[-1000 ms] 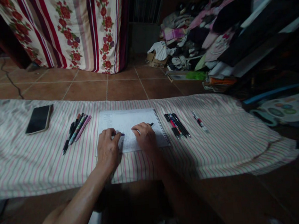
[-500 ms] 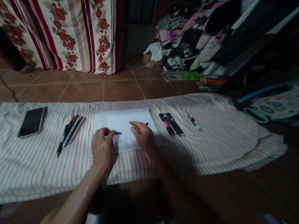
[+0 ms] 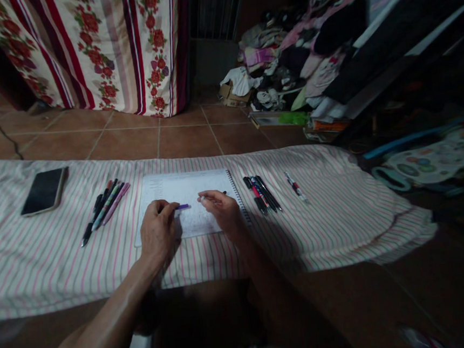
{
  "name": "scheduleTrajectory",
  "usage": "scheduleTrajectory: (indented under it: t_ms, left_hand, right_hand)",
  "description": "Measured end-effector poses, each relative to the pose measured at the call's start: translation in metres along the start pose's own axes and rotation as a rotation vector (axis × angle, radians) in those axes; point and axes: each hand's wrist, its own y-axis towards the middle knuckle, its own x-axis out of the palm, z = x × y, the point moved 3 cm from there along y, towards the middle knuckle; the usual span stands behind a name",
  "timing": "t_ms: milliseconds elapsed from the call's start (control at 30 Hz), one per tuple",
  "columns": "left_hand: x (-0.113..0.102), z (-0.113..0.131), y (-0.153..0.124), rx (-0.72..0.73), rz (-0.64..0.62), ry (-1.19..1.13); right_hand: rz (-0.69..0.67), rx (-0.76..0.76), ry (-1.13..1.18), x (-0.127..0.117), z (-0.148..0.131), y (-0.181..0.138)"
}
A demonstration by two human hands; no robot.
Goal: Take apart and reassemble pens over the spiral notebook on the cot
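A spiral notebook (image 3: 170, 187) lies open on the striped cloth, faint marks on its white page. Over its left half, my left hand (image 3: 156, 229) is closed on a slim purple pen (image 3: 183, 206), whose end points right past the fingertips; the rest is hidden by the hand. On the right half, my right hand (image 3: 224, 210) pinches a pen with a dark end (image 3: 224, 192) showing behind the fingers and a pale tip by the fingertips. The two hands are apart, the purple end between them.
Several pens and markers (image 3: 104, 209) lie left of the notebook, beyond them a phone (image 3: 44, 191). More pens (image 3: 263, 194) lie to the right, with a single patterned pen (image 3: 296, 187) farther off. Behind are a floral curtain (image 3: 124, 53) and heaped clothes (image 3: 286, 55).
My right fingers have shifted, and a pale pen tip now shows at their fingertips. My left hand keeps hold of the purple pen. The whole view has slid slightly.
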Motion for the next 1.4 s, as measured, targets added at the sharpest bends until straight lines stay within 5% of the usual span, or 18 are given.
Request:
scheduleTrajectory:
  t_ms: [567,1033,1400]
  left_hand:
    - [0.003,-0.008,0.003,-0.204,0.004,-0.274]
    - [0.004,-0.004,0.005,-0.928,-0.107,-1.332]
    - [0.0,0.0,0.007,-0.96,-0.163,-1.494]
  right_hand:
    - [0.028,0.141,0.194,0.0,0.001,0.0]
    - [0.071,0.165,0.159,-0.001,0.0,0.001]
    - [0.082,0.179,0.17,0.0,-0.002,0.0]
